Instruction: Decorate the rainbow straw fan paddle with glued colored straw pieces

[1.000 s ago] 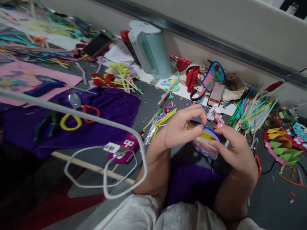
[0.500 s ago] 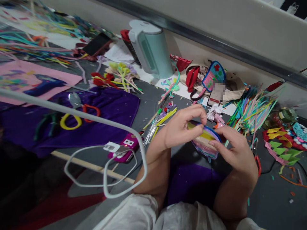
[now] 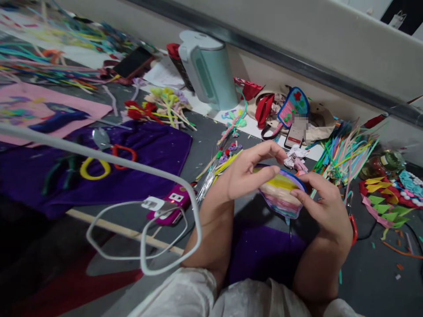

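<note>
- One striped piece (image 3: 283,193), banded in yellow, cream and pink with a blue-purple rim, is in the grip, raised in front of the person.
- Two hands are at it: the right hand (image 3: 325,207) pinches its right edge between thumb and index finger; the left hand (image 3: 246,174) has thumb and index finger parted, a narrow gap between the tips, at the upper left edge. Whether its hidden fingers touch the piece, one cannot fairly tell.
- Both forearms rise from below, bent inward, with the left wrist turned over and the palm facing the piece.
- Two purple cloths: one (image 3: 161,145) well left of the grip, one (image 3: 267,251) below it, between the forearms.
- Two phones, a dark one (image 3: 134,62) far left and a lit one (image 3: 293,136) just beyond the grip.
- One kettle (image 3: 220,75) stands beyond and to the left; one glass jar (image 3: 387,162) lies tilted to the right.
- One bundle of coloured stems (image 3: 346,152) lies near, beyond the right hand.
- One looped white cable (image 3: 197,224) crosses in front of the left forearm.
</note>
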Demonstrator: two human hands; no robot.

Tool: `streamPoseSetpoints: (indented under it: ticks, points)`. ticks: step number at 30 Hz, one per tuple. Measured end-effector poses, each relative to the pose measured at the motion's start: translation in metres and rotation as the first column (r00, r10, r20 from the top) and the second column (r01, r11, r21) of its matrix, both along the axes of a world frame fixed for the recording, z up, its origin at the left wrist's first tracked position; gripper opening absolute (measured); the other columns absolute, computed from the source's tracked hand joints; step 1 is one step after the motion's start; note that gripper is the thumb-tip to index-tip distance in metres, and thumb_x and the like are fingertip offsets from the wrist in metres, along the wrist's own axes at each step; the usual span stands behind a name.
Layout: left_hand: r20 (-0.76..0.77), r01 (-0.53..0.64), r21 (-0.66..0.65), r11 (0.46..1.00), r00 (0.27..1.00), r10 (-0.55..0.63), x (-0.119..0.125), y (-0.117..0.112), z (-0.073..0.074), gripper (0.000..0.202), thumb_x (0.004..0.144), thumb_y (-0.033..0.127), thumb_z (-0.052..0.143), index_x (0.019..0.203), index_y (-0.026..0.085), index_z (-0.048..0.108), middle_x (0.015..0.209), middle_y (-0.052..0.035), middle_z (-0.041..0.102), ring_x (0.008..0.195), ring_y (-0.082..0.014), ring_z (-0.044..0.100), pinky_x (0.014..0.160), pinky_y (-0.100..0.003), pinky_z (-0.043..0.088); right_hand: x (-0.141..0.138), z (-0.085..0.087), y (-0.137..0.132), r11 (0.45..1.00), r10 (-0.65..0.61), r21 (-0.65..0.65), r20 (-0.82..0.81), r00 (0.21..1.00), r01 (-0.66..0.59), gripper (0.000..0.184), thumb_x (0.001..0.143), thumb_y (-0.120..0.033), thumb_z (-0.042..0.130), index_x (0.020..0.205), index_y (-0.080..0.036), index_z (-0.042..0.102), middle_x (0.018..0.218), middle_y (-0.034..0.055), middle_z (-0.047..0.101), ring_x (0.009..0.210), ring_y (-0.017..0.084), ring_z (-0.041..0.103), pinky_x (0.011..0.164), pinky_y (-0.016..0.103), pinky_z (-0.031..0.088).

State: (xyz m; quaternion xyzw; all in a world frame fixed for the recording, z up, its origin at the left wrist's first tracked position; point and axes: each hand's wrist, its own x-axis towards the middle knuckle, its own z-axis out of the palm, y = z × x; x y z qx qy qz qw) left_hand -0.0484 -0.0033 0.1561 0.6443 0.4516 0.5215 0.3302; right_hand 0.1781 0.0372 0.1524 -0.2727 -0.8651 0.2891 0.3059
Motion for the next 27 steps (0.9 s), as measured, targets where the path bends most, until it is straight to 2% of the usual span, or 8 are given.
streamPoseSetpoints:
  ticks: [4,7,12,16,18,21,24,27]
  points:
    - [0.112,-0.066,-0.042,0.997,0.991,0.07,-0.009,0.006,-0.011,0.03,0.087,0.041,0.068,0.105,0.017,0.066,0.104,-0.0077,0.07,0.1,-0.0211,0.065,0.088,-0.032,0.052,0.003,-0.008,0.008,0.992,-0.106,-0.073,-0.02,0.994,0.104,0.017,0.095,-0.037,0.067,0.097,-0.021,0.07,0.088,0.003,0.07,0.077,0.017,0.063,0.07,0.028,0.049]
    - [0.162,-0.099,-0.095,0.991,0.98,0.113,-0.015,0.017,-0.023,0.036,0.085,0.045,0.074,0.107,0.016,0.067,0.107,-0.0086,0.071,0.101,-0.0213,0.065,0.089,-0.031,0.052,0.004,-0.014,0.014,0.959,-0.245,-0.178,-0.124,0.962,0.221,0.02,0.094,-0.04,0.066,0.096,-0.02,0.069,0.085,0.001,0.068,0.07,0.014,0.059,0.062,0.026,0.047]
    - [0.374,0.049,-0.162,0.986,0.927,0.015,-0.017,0.043,-0.049,0.051,0.078,0.046,0.084,0.117,0.017,0.069,0.108,-0.0091,0.075,0.098,-0.0206,0.07,0.087,-0.029,0.055,0.001,-0.024,0.025,0.888,-0.437,-0.33,-0.382,0.814,0.321,0.027,0.089,-0.047,0.07,0.089,-0.02,0.066,0.071,-0.0038,0.058,0.061,0.011,0.05,0.054,0.023,0.043]
    - [0.553,0.244,-0.245,0.938,0.83,-0.072,-0.011,0.051,-0.073,0.054,0.07,0.047,0.09,0.108,0.013,0.074,0.094,-0.0116,0.079,0.083,-0.0226,0.074,0.075,-0.028,0.059,-0.007,-0.033,0.034,0.811,-0.546,-0.507,-0.473,0.691,0.293,0.037,0.083,-0.055,0.074,0.09,-0.021,0.062,0.067,-0.0049,0.054,0.053,0.01,0.045,0.046,0.022,0.041]
    - [0.626,0.337,-0.322,0.885,0.777,-0.069,-0.005,0.049,-0.084,0.053,0.063,0.041,0.094,0.102,0.011,0.075,0.086,-0.0122,0.079,0.074,-0.0235,0.075,0.068,-0.029,0.06,-0.012,-0.038,0.04,0.766,-0.593,-0.584,-0.481,0.646,0.269,0.042,0.079,-0.059,0.075,0.09,-0.022,0.059,0.069,-0.0042,0.055,0.051,0.009,0.043,0.043,0.022,0.039]
    - [0.696,0.412,-0.378,0.829,0.717,-0.039,0.006,0.043,-0.097,0.044,0.062,0.031,0.094,0.096,0.009,0.077,0.082,-0.0133,0.08,0.071,-0.0254,0.076,0.067,-0.03,0.062,-0.018,-0.049,0.05,0.714,-0.656,-0.65,-0.495,0.569,0.258,0.046,0.076,-0.062,0.075,0.09,-0.022,0.057,0.071,-0.0036,0.057,0.051,0.008,0.042,0.041,0.02,0.038]
    - [0.741,0.391,-0.394,0.832,0.671,0.036,0.015,0.042,-0.109,0.04,0.063,0.028,0.093,0.096,0.01,0.078,0.09,-0.0141,0.081,0.077,-0.0275,0.078,0.074,-0.033,0.064,-0.021,-0.063,0.061,0.673,-0.683,-0.711,-0.494,0.537,0.202,0.051,0.073,-0.066,0.075,0.094,-0.022,0.06,0.076,-0.0011,0.064,0.053,0.009,0.047,0.044,0.022,0.042]
    - [0.761,0.292,-0.426,0.856,0.628,0.165,0.017,0.045,-0.119,0.048,0.061,0.028,0.096,0.102,0.012,0.077,0.099,-0.014,0.081,0.086,-0.028,0.079,0.08,-0.033,0.064,-0.025,-0.079,0.069,0.627,-0.671,-0.77,-0.454,0.586,0.121,0.054,0.067,-0.062,0.08,0.1,-0.022,0.065,0.081,-0.0001,0.068,0.058,0.01,0.053,0.05,0.023,0.047]
